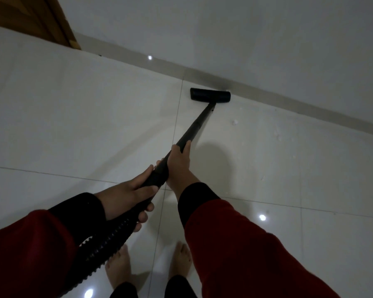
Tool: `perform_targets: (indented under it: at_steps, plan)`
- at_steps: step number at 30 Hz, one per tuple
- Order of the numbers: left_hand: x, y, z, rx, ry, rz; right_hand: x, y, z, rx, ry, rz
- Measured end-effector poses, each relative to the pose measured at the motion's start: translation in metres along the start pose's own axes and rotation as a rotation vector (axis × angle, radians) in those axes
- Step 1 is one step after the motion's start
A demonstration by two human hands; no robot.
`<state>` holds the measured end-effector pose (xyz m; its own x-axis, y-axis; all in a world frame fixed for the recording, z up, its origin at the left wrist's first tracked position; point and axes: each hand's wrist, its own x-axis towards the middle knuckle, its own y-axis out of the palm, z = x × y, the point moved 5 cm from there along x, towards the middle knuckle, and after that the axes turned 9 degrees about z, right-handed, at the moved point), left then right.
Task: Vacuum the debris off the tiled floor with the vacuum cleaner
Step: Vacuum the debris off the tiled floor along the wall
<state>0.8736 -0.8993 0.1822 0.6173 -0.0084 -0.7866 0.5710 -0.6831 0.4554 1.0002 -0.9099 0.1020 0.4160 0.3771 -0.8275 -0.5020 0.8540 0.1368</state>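
The black vacuum floor head [210,95] sits on the glossy white tiled floor [73,117] against the skirting, white crumbs [234,122] just right. My right hand [178,164] and left hand [129,190] grip its black wand [194,130].

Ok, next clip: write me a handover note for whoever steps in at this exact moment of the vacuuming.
Left hand: grip closed on the wand's lower end, by the ribbed hose.
Right hand: grip closed on the wand, further up.
Floor head: flat on the tiled floor, at the skirting board.
Done: cannot tell from this picture.
Left: white debris lies right of the wand, with more specks further right. Sweep the head that way.
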Motion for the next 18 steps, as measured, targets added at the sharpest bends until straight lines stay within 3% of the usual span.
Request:
perform_targets:
  at_steps: [18]
  plan:
    - [0.044,0.052,-0.051,0.025,-0.028,0.025,0.015,-0.045,0.067,0.030,0.011,-0.042]
